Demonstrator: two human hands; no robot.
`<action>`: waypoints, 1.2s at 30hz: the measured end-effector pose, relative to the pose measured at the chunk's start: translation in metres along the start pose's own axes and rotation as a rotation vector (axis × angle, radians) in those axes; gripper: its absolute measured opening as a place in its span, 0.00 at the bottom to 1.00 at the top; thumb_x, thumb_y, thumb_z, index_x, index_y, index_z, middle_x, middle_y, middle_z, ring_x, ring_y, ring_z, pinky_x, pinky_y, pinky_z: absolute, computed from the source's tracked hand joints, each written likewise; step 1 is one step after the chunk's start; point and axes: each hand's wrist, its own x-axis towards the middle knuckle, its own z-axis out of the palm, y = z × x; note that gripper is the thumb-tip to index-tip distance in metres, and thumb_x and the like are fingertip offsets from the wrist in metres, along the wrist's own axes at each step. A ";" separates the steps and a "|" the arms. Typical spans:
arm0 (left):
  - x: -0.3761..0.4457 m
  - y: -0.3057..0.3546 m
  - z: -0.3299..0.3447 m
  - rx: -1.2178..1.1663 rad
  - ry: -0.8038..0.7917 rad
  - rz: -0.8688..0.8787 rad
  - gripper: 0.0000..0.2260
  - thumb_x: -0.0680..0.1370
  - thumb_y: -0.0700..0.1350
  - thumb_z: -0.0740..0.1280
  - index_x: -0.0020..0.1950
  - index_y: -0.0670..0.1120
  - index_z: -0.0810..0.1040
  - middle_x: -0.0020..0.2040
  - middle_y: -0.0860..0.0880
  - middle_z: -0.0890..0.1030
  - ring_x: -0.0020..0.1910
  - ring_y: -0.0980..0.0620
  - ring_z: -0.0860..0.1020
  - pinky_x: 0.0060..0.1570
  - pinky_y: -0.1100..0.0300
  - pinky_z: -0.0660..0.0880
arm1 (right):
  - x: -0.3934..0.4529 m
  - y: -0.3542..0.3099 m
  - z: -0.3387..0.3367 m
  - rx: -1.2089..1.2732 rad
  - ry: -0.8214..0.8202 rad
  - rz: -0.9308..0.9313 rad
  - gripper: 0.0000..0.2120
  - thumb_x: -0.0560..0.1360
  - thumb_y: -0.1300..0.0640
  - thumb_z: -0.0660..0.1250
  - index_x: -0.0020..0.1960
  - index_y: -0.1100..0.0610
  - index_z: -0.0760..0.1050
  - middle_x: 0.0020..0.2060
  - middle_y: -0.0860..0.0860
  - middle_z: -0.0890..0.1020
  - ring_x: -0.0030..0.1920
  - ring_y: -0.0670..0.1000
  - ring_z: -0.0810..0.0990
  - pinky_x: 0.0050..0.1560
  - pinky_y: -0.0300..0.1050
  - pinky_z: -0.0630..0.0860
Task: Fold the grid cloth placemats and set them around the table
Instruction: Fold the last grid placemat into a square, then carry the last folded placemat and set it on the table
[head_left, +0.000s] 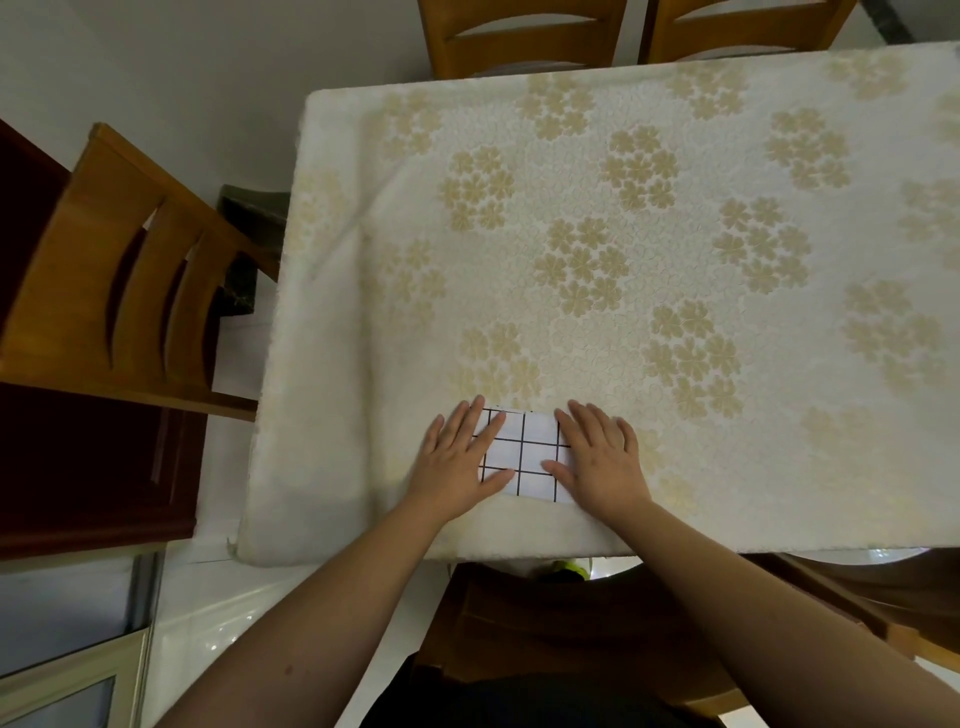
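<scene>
Folded grid placemat (523, 453) under both palms, near edge of the table (727, 291).
Your left hand (460, 457) and right hand (597, 454) lie flat, fingers slightly spread — the cloth looks light, soft, probably slippery; pinch its side edges to lift.

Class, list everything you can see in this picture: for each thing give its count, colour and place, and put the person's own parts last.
grid cloth placemat: one, white with black lines, folded small, flat near the table's near edge
tablecloth: one, cream with beige flowers, covering the table
chairs: three in clear view, brown wood; one at the table's left side, two at its far side
left hand: flat on the placemat's left part
right hand: flat on its right part
</scene>
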 end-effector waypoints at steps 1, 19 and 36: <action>0.001 -0.001 -0.003 -0.008 -0.010 0.006 0.35 0.76 0.70 0.47 0.79 0.58 0.41 0.79 0.53 0.35 0.77 0.53 0.35 0.74 0.50 0.37 | 0.004 0.000 -0.006 0.016 0.031 0.007 0.34 0.73 0.33 0.59 0.72 0.52 0.68 0.68 0.54 0.71 0.68 0.58 0.70 0.67 0.60 0.60; 0.002 -0.023 -0.026 -0.281 0.055 -0.163 0.40 0.74 0.60 0.68 0.79 0.50 0.52 0.80 0.51 0.50 0.78 0.51 0.49 0.75 0.51 0.45 | 0.010 -0.015 -0.065 0.878 -0.218 0.514 0.13 0.69 0.57 0.75 0.51 0.55 0.77 0.43 0.48 0.79 0.42 0.47 0.76 0.40 0.40 0.72; -0.002 -0.011 -0.043 -0.979 -0.117 -0.090 0.29 0.70 0.65 0.66 0.67 0.53 0.74 0.63 0.54 0.79 0.62 0.53 0.77 0.63 0.48 0.74 | -0.080 -0.054 -0.066 1.239 0.122 0.592 0.10 0.80 0.54 0.63 0.53 0.58 0.79 0.46 0.54 0.85 0.46 0.53 0.84 0.49 0.55 0.81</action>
